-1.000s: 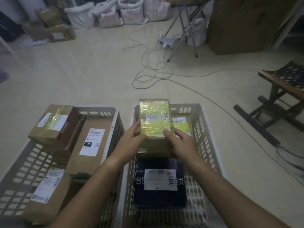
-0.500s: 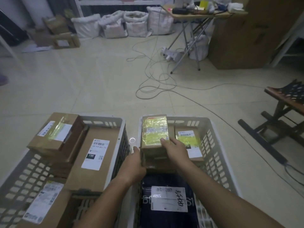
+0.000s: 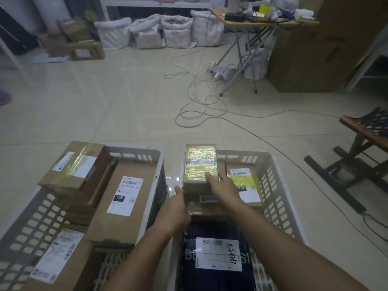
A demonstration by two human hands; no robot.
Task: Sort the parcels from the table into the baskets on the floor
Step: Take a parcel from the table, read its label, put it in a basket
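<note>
Head view: the tape-wrapped parcel (image 3: 200,164) was held at its near end between both hands, over the far left part of the right basket (image 3: 279,177); the left hand (image 3: 175,208) pressed against the parcel's near left side with the thumb up along its edge, fingers hidden beneath, so their curl could not be told; the right hand (image 3: 225,186) lay on the near right corner, thumb on the yellow-taped top and fingers wrapped down the right side; the two-sided hold presumably kept the parcel level while it was set on the brown parcels (image 3: 210,208) stacked below it; whether it already rested on them or hung just above could not be told. The parcel's long axis ran away from the person, its far end reaching the basket's far rim, its label face turned up; this matched the lie of the labelled box (image 3: 244,185) just beside it on the right, and probably suited the narrow gap left there. A dark parcel (image 3: 216,257) with a white label lay nearer in the same basket; the left basket (image 3: 144,153) held several brown cartons (image 3: 126,198). The table named in the task was not identifiable.
</note>
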